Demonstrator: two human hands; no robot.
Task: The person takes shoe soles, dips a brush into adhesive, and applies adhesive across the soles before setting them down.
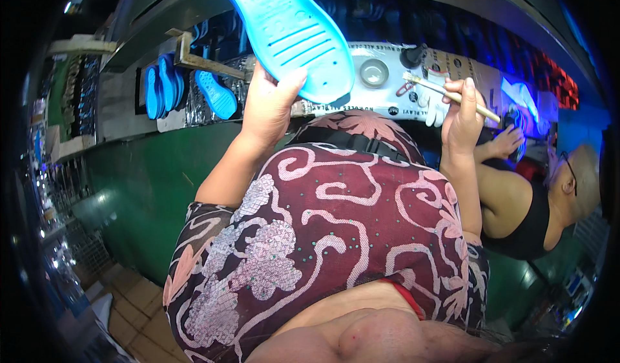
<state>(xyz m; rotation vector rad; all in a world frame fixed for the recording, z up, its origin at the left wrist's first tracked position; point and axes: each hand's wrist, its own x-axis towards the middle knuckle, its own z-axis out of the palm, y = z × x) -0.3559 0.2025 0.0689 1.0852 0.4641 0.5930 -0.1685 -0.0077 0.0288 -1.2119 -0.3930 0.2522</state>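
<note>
A blue shoe sole (300, 40) is held up at twelve o'clock in the view, heel toward the wearer, grooved face showing; the left hand (268, 101) pinches it at the heel, thumb on that face. At four o'clock from it, the right hand (464, 114) grips a brush (431, 86) by its handle, bristles apart from the sole. Judging by this, the sole is in hand but not being brushed; whether either face carries a coat cannot be told. Closer in, also toward four, a grey bowl (363, 73) sits on the paper-covered bench (381, 98), its contents unclear. Toward eight o'clock lie a single blue sole (216, 95) and a blue group of soles (169, 85), treated or untreated, I cannot say. Farther out at four, a co-worker (516, 201) sits beside the bench.
</note>
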